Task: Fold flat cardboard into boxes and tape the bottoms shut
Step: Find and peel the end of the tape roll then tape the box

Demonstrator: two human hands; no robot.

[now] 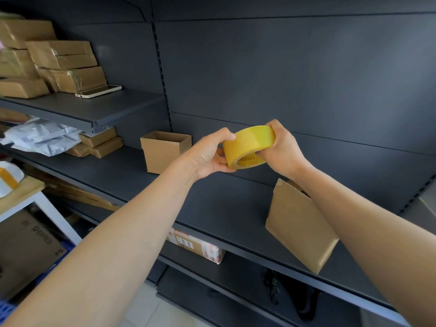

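Observation:
Both hands hold a yellow tape roll point(247, 143) in the air above the dark shelf point(212, 208). My left hand point(210, 154) grips the roll's left edge, thumb on top and fingers underneath. My right hand point(280, 149) grips its right side, fingers curled over the rim. A folded cardboard box point(299, 225) lies on the shelf under my right forearm, overhanging the shelf's front edge. An upright cardboard box point(165, 151) with open top flaps stands on the shelf to the left of my hands.
Taped parcels point(59, 62) and a phone point(99, 91) sit on the upper left shelf. White plastic mailers point(42, 138) and flat parcels point(101, 143) lie below it. Flat cardboard point(77, 194) is stored lower left. A labelled parcel point(195, 246) rests on the shelf beneath.

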